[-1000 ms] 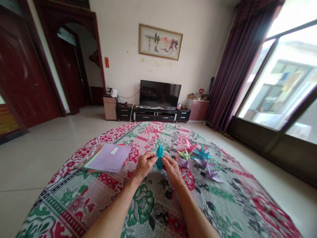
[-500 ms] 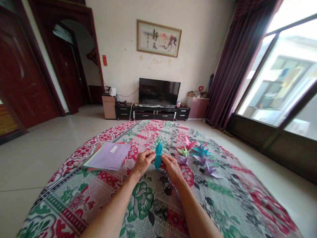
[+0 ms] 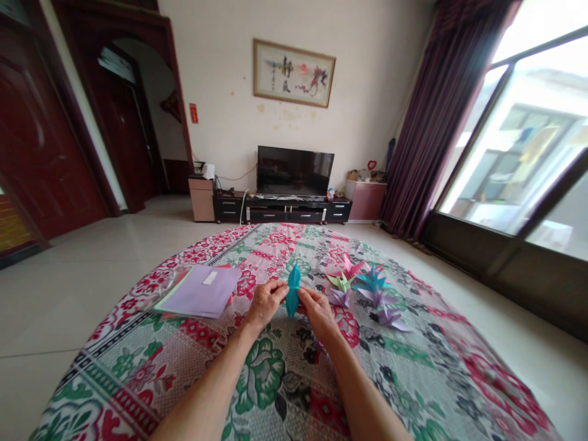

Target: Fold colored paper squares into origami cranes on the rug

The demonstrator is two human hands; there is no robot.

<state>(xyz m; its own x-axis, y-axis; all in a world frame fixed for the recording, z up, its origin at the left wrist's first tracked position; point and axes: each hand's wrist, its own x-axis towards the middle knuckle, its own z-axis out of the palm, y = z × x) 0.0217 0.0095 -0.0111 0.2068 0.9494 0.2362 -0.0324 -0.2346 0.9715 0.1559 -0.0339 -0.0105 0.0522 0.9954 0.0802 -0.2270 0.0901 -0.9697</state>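
Note:
A folded blue paper piece [image 3: 293,293], pointed at its top and bottom, is held upright between my hands above the table. My left hand [image 3: 267,300] pinches its left edge with thumb and fingertips. On the opposite edge, my right hand [image 3: 316,309] grips it the same way, its other fingers curled behind. To the right lie several folded paper cranes: a pink one [image 3: 351,267], a green one [image 3: 341,282], a blue one [image 3: 373,278] and purple ones [image 3: 393,319].
A stack of coloured paper sheets [image 3: 197,297], purple on top with a small white piece [image 3: 210,278], lies left of my hands. The round table wears a flowered cloth [image 3: 184,373]. Beyond its far edge stand a low cabinet [image 3: 271,214] and a television [image 3: 294,171].
Both hands keep their pinch on the blue paper, which has barely moved. The view has shifted very slightly; the cranes and the sheets lie as before.

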